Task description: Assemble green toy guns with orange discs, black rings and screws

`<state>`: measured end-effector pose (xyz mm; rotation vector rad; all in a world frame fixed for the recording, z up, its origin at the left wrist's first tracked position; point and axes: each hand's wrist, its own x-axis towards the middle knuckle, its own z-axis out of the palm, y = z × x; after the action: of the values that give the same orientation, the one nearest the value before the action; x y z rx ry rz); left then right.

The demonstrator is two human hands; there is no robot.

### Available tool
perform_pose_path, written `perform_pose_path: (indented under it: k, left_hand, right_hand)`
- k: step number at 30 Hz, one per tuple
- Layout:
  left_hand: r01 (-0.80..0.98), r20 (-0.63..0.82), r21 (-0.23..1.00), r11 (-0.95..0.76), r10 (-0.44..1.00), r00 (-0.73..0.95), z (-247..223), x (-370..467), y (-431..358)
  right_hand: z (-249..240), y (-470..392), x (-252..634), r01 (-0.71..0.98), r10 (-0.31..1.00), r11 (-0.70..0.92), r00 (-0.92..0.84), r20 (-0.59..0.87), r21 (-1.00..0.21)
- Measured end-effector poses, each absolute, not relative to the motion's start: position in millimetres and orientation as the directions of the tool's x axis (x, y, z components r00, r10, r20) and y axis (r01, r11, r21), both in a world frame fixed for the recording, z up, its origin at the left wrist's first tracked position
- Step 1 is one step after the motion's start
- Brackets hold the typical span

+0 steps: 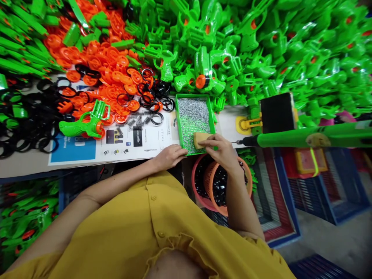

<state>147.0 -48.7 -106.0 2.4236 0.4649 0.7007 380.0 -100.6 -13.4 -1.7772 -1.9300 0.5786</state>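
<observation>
A green tray [178,128] at the table's front edge holds many small silvery pieces, thinner over its lower half, where a green grid shows. My right hand [221,152] is closed on a yellow sponge-like block [201,139] inside the tray's lower right part. At the tray's lower left corner, my left hand [171,155] has its fingers together on the rim; I cannot make out anything in it. Left of the tray lie dark springs [136,120] and a green toy gun body [80,126] on a printed sheet [157,141].
Orange discs [110,73], black rings [31,112] and piles of green toy gun parts [279,50] cover the table behind. A green power screwdriver [290,135] points in from the right, near my right hand. Baskets [222,211] and crates [299,232] stand below the edge.
</observation>
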Motion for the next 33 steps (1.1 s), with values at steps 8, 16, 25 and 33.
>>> perform_pose_path:
  k: [8, 16, 25, 33]
  left_hand:
    - [0.168, 0.375, 0.609, -0.775, 0.468, 0.8, -106.0, 147.0, -49.1]
    - [0.149, 0.4, 0.603, -0.783, 0.459, 0.793, -105.4, 146.5, -48.3]
    - [0.141, 0.415, 0.602, -0.786, 0.458, 0.786, -105.5, 146.5, -48.7]
    - [0.155, 0.368, 0.634, -0.758, 0.472, 0.801, -105.5, 146.8, -48.9]
  right_hand:
    - [-20.3, -98.6, 376.7, 0.82, 0.978, 0.183, -0.206, 0.018, -0.542]
    - [-16.6, -102.3, 383.2, 0.798, 0.989, 0.147, -0.139, 0.058, -0.585]
    - [-14.1, -101.5, 378.1, 0.781, 0.995, 0.1, -0.068, 0.074, -0.617]
    - [-19.9, -99.8, 374.7, 0.8, 0.974, 0.172, -0.224, -0.02, -0.574]
